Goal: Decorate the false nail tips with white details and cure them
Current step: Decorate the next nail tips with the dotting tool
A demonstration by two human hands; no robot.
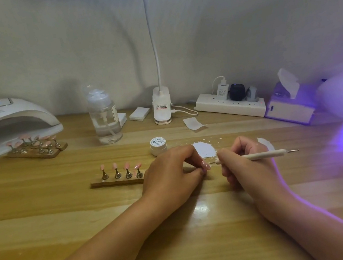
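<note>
The left hand (170, 170) pinches a pink nail tip (206, 166) between thumb and fingertips, just off the right end of the wooden stand (116, 182). The right hand (243, 163), farther right of the stand, has its fingers curled round a dotting pen (257, 156).

For clean dots, I'd judge both wrists should rest on the table (67, 213). The pen should touch lightly and lift straight off, reloading from the paint smear (204, 149) behind and right of the stand.

The pen lies nearly level, its length running across in line with the stand. Its working end points toward the nail tip and its spare metal point aims away from the stand. The nail tip shows white dots on its upturned face; which way its length runs is too small to tell.
</note>
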